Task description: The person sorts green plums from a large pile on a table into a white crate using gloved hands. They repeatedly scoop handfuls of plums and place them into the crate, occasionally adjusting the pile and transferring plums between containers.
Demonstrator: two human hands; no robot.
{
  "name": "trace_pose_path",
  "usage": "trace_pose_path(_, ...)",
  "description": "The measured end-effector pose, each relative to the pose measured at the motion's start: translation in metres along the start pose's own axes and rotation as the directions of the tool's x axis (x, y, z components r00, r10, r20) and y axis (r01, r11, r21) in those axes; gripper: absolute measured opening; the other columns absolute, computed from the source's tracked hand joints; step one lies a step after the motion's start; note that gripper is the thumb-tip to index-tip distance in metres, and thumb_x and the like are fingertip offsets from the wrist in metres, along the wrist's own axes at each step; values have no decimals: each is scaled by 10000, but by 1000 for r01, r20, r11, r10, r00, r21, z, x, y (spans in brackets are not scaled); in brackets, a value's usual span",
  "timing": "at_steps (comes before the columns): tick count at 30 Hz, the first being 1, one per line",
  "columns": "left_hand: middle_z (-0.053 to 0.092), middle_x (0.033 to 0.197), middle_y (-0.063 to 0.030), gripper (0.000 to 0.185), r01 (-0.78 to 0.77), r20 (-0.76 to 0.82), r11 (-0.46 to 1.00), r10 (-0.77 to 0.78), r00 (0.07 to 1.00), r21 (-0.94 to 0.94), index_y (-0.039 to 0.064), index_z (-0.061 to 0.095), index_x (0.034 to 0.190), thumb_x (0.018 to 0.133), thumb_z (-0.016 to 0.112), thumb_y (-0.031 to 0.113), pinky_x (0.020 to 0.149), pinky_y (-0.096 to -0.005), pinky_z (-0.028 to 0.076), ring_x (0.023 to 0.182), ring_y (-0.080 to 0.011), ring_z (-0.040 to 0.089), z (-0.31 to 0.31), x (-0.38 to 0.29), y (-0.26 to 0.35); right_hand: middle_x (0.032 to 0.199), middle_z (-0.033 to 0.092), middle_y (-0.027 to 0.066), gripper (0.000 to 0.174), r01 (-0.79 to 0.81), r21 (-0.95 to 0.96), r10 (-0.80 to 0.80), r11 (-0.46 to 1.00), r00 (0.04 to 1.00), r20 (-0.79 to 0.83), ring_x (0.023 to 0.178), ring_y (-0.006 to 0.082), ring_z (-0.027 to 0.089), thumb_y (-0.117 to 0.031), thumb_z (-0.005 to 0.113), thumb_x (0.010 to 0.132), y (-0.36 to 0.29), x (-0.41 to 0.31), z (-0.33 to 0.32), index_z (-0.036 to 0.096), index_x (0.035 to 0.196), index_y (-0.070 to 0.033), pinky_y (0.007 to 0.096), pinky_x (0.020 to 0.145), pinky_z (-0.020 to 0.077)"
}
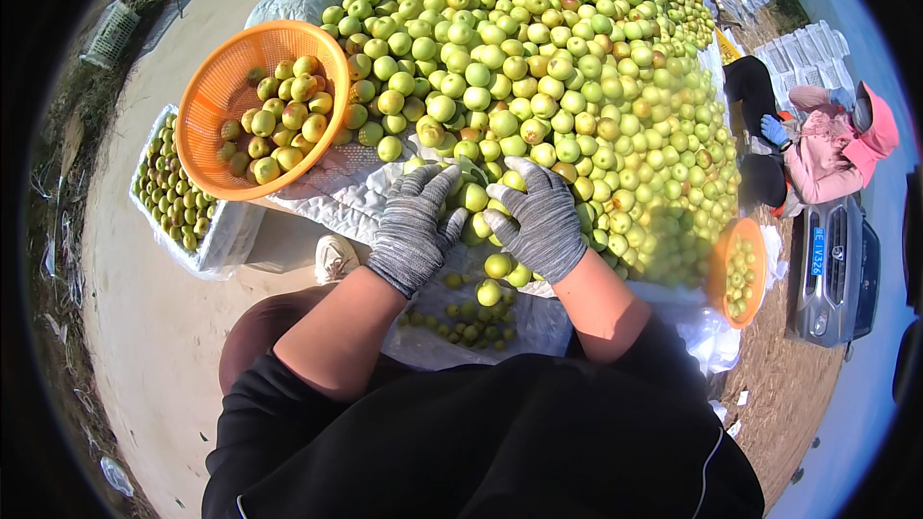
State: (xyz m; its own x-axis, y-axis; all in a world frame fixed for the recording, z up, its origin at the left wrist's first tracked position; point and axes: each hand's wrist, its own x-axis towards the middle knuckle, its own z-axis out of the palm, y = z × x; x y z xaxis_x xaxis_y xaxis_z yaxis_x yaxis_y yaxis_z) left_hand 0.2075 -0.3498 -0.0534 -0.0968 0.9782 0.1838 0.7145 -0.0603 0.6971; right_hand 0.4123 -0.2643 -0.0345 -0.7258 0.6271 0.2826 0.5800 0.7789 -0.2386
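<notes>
My left hand (417, 228), in a grey striped knit glove, rests at the front of a big heap of small round green fruits (497, 50), which look like jujubes. Its fingers are bent over several fruits. In a matching glove, my right hand (542, 220) faces it, fingers spread and curved over the pile. Loose fruits (474, 198) lie between the two palms, and a leaf shows by the left fingertips. Just below, a few fruits (489, 293) are at the heap's edge, above a plastic-lined container (537, 324) with more fruits. What the fingertips' undersides touch is hidden.
An orange perforated basket (198, 112) with browner fruits stands left, above a filled, plastic-lined white crate (241, 238). White quilted cloth (346, 180) lies under the heap. At right are another orange basket (758, 288), a gloved person (822, 144), stacked crates (804, 61) and a vehicle (836, 267).
</notes>
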Motion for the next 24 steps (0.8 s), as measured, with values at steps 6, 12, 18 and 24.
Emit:
trace_pose_path(6,566,1375,-209,645,1,150,988,23,988,-156,67,497,1464,881,747,185,1102,-471,448,1278,-409,546,5,-9,3,1208,674,148,198,-90,39,95,995,982,-160,1153,351,605,-189,718,878,5,11,-11,758,1030,-69,485,1046,458)
trace_pose_path(12,552,1395,-197,668,1,246,990,35,969,-144,60,480,1478,885,741,222,1124,-464,429,1293,-394,538,5,0,6,1416,571,95,375,-99,-279,141,955,981,132,1329,299,491,-218,717,874,1,125,25,733,1234,-114,454,1146,402)
trace_pose_path(18,547,1395,-212,656,-22,219,988,56,974,-155,56,495,1462,883,744,238,1118,-474,429,1288,-406,536,2,-3,4,1356,635,95,179,-43,-170,47,984,999,19,1300,316,511,-191,726,880,16,144,30,783,1021,-97,459,1134,402)
trace_pose_path(24,595,1304,-218,611,20,227,984,20,974,-175,51,545,1423,874,765,208,1056,-475,471,1200,-417,576,-3,-6,5,928,732,172,165,-369,218,358,904,930,90,869,328,699,-119,604,1002,30,125,-2,702,1106,-35,402,827,563)
